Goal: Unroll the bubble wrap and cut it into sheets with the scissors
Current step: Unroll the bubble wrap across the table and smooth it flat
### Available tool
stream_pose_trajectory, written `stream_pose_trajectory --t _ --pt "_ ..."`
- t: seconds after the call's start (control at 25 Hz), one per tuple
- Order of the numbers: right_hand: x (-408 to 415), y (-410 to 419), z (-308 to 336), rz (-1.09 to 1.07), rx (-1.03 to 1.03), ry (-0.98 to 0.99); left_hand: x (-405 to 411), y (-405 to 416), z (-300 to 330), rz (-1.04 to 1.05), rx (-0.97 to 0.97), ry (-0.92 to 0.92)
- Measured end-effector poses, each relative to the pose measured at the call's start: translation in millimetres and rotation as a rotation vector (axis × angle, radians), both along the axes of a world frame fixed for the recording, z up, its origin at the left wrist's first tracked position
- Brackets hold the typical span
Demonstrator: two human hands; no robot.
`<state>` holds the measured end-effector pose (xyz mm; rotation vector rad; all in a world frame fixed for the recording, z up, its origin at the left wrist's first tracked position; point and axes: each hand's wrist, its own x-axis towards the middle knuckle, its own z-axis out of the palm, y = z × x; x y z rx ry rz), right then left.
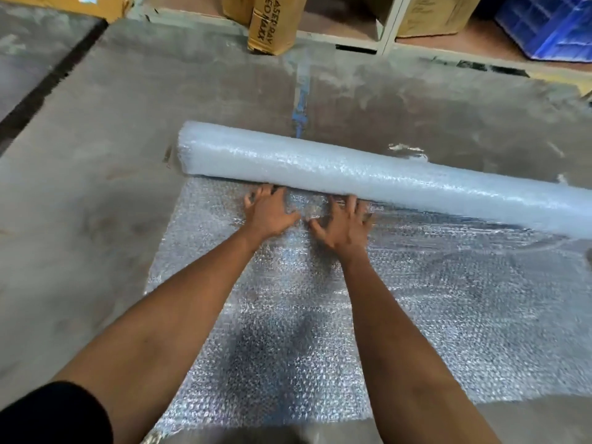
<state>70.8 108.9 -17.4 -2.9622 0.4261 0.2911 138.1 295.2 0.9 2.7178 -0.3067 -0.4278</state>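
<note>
On bare concrete, pale bubble wrap roll (pixel 368 174); unrolled sheet (pixel 320 299) glistening.

cardboard box (pixel 272 24) | print: "LASER RAY", "NEO MAXX" | rotated sideways

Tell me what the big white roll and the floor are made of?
The bubble wrap roll looks like thin, shiny clear plastic: tiny air bubbles glint, and layers turn it milky. The floor seems bare grey concrete, dull and blotchy.
</note>
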Motion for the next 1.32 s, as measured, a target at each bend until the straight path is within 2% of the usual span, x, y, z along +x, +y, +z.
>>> stream_pose_trajectory --t 0.08,0.16,0.28,0.36,0.48,0.64,0.8,0.88,0.96,1.12,1.32 --pt "-0.6 -4.0 -1.5 0.015 -0.021 0.032 -15.0 -33.0 -7.1 -0.044 -0.056 -0.109" --pt "0.5 -16.2 -4.5 0.035 -0.018 0.027 -25.1 -65.2 -11.8 -0.139 -0.154 -0.137" --pt "0.0 -46.8 -6.1 0.029 0.169 -0.176 -32.1 -103.1 -17.0 -0.148 -0.229 -0.114" --pt "-5.9 -73.5 -6.2 -0.006 0.087 -0.215 -36.1 -110.8 -26.6 -0.103 -0.131 -0.073" --pt "-26.8 -116.6 -7.8 -0.123 -0.078 -0.151 -33.2 -107.1 -36.1 -0.167 0.046 -0.075" --pt "-49.9 -160.7 -17.6 -0.100 0.036 -0.245 -31.3 -121.6 -31.1 -0.113 0.103 -0.040" --pt "-55.1 -183.1 -15.3 -0.070 0.132 -0.168 -70.6 -195.6 -26.7 -0.253 -0.084 -0.135" --pt "-59.7 -190.6 -13.0 -0.045 0.032 -0.075 -84.3 -242.7 -27.6 -0.277 -0.219 -0.116" --pt "-65.8 -202.5 -12.3 -0.086 -0.059 -0.018 -83.8 -272.2 -33.1 -0.223 -0.254 -0.124" --pt "-78.6 -266.0 -7.9 -0.114 0.013 -0.088 -81.4 -288.9 -34.1 -0.062 -0.092 -0.131" --pt "-90.5 -292.6 -18.2 -0.147 0.066 -0.064 -98.9 -321.3 -15.5 -0.228 0.067 -0.188"
